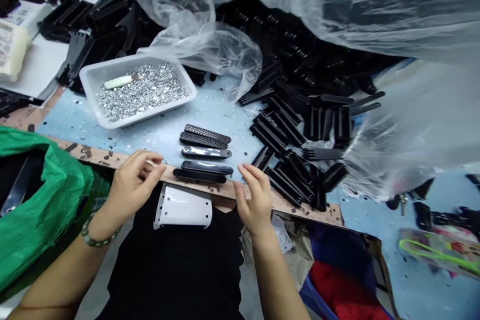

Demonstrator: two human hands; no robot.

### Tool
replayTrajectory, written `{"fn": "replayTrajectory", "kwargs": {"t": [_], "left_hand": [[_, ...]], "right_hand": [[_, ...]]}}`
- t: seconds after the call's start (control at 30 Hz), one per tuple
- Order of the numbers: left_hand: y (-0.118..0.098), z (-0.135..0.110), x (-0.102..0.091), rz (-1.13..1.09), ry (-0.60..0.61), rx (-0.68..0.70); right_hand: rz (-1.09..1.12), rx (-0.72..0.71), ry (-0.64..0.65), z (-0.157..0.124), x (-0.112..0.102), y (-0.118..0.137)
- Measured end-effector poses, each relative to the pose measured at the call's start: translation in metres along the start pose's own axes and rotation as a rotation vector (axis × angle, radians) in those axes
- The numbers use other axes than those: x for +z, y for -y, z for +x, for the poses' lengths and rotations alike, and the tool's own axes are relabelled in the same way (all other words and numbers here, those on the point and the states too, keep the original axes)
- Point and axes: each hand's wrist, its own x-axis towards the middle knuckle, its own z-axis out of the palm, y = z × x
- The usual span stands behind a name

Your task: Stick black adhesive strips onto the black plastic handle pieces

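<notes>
Five black strips (206, 152) lie between two hands (132, 180) (257, 200)

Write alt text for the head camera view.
A person's left hand and right hand flank several dark elongated pieces at the edge of a blue worktop. Nearby are a white tray of silvery bits and heaped black parts.

Workshop with small parts in bulk.
The setting is indicated by a blue-topped counter (215, 102) with a worn wooden edge (99, 156), a white tray (91, 92) of loose, shiny metal pieces (150, 91), slim black parts (206, 152) laid side by side, a heap of similar pieces (279, 130) and clear plastic sheeting (408, 115).
</notes>
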Motion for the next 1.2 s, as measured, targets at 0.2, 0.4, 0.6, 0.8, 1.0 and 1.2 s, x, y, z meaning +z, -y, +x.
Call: {"fn": "replayTrajectory", "kwargs": {"t": [0.2, 0.4, 0.6, 0.8, 1.0, 1.2], "left_hand": [[0.063, -0.09, 0.003, 0.173, 0.427, -0.087], [0.07, -0.107, 0.039, 0.146, 0.386, -0.045], [0.048, -0.088, 0.047, -0.17, 0.454, -0.194], [0.044, -0.083, 0.055, -0.183, 0.422, -0.076], [0.052, -0.084, 0.068, -0.131, 0.32, 0.002], [0.061, -0.087, 0.048, 0.083, 0.477, 0.001]], "right_hand": [[0.373, -0.068, 0.21, -0.051, 0.008, 0.025], [0.567, -0.061, 0.379, -0.083, 0.039, 0.052], [0.369, 0.029, 0.38, -0.076, 0.054, 0.055], [0.275, 0.042, 0.372, -0.068, 0.062, 0.053], [0.535, 0.227, 0.288, -0.065, 0.055, 0.047], [0.598, 0.348, 0.028, -0.013, 0.013, 0.015]]}}
